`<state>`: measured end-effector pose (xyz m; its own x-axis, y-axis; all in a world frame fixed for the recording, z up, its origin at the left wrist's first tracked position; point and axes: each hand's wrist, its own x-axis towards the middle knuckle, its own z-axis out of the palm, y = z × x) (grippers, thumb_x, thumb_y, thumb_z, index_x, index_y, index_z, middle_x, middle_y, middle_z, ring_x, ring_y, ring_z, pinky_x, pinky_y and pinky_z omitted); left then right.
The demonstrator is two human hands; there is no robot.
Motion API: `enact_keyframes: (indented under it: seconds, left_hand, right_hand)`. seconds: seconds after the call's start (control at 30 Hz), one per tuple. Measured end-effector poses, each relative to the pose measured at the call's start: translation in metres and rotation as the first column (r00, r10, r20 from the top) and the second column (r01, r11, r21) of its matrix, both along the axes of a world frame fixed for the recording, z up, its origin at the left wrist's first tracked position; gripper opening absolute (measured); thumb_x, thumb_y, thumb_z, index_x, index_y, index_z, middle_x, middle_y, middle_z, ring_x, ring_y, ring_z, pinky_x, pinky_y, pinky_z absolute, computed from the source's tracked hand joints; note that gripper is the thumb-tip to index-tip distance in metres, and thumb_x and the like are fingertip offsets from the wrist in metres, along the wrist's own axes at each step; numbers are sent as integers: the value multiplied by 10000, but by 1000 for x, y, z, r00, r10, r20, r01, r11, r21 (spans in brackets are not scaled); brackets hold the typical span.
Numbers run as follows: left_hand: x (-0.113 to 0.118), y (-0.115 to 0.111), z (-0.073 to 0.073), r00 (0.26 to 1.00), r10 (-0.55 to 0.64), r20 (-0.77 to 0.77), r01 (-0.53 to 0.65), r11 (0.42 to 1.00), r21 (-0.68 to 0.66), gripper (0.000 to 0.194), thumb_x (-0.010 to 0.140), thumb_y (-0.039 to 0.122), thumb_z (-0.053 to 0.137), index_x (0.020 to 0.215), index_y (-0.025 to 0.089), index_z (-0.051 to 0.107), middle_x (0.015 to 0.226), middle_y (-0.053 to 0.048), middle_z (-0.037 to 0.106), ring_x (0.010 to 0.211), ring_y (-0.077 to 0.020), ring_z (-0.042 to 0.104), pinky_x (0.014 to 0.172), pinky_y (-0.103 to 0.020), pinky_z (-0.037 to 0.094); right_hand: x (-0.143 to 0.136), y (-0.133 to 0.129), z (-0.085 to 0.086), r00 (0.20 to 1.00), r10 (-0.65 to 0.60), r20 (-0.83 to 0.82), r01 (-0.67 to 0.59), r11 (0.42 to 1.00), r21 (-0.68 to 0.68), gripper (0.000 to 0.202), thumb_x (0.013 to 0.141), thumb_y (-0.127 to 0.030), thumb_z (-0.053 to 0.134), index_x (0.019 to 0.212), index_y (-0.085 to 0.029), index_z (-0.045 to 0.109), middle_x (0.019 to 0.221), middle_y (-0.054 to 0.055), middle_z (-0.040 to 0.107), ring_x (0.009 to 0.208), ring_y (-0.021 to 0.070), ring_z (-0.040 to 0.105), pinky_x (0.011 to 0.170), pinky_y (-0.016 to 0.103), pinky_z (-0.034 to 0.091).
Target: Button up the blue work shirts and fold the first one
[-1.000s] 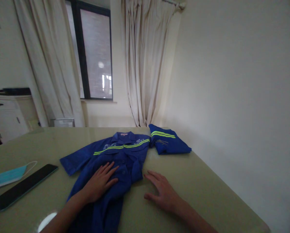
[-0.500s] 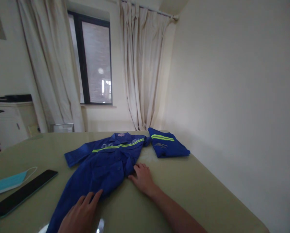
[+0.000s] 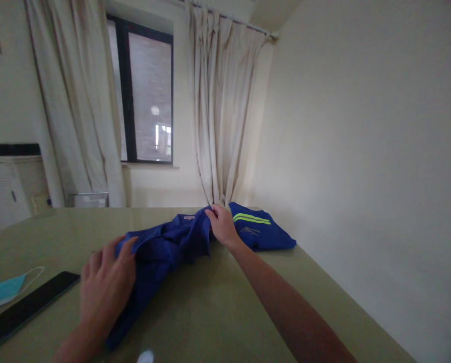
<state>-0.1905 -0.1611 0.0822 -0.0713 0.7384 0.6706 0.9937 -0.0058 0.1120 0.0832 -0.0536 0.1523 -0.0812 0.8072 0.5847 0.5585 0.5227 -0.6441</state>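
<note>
A blue work jacket (image 3: pixel 168 242) is bunched up in the middle of the table, its collar label facing up at the far side. My right hand (image 3: pixel 223 226) pinches the cloth near the jacket's right shoulder and lifts it a little. On the other side, my left hand (image 3: pixel 110 277) has its fingers closed over the jacket's left part; the thumb side covers some of the cloth. One end of the jacket trails toward me beside my left hand. Just past my right hand lies a folded blue garment (image 3: pixel 265 237) with a yellow-green reflective stripe.
A black, flat, long object (image 3: pixel 28 307) and a light blue face mask (image 3: pixel 4 293) lie at the left of the green table (image 3: pixel 217 322). A small white object (image 3: pixel 145 357) shows at the near edge. The wall (image 3: pixel 361 151) runs along the right side.
The jacket lay spread with its striped front up; now the front is folded over and the stripe is hidden. Both hands moved away from me and took hold of the cloth.
</note>
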Motion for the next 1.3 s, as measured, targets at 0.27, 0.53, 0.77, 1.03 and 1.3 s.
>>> enact_keyframes:
  seconds: [0.27,0.53,0.77,1.03,1.3]
  left_hand:
    - [72,28,-63,932,-352,-82,305,887,-348,414,946,328,563,1345,237,623,1297,-117,677,1150,-303,632,926,-433,479]
    - [72,30,-38,910,-414,-6,413,908,-74,308,1022,322,445,1086,253,738,1086,-66,760,1043,-255,664,977,-424,414]
    - [116,-2,18,891,-448,72,450,893,-15,434,1046,439,379,897,204,712,895,-96,711,941,-260,644,940,-416,424]
    - [124,-91,35,489,-558,671,872,321,-369,587,897,581,594,1448,399,509,1315,-22,694,1141,-252,666,1005,-373,541]
    - [74,-59,-54,916,-282,286,401,650,-646,624,922,565,453,1442,243,575,1470,-119,587,1370,-364,528,1139,-567,411]
  right_hand:
    - [18,-2,-61,978,178,-105,-194,967,-164,329,885,-344,606,1161,-186,689,1029,70,758,941,229,693,853,346,531]
    - [67,-67,-140,953,226,-204,-284,901,-327,496,791,-473,761,1215,-222,708,1211,107,726,1095,317,679,992,495,520]
    - [82,-65,-70,600,9,-800,-384,880,-279,442,808,-561,714,1055,-196,725,1021,72,775,960,275,729,891,435,578]
    - [169,-100,-28,488,-131,-863,-316,895,-315,463,755,-542,774,1043,-179,749,984,93,789,987,311,738,876,445,601]
    - [222,-171,-135,580,-221,-784,-163,912,-377,634,615,-637,832,1139,-292,746,1307,118,694,1228,370,632,1056,541,488]
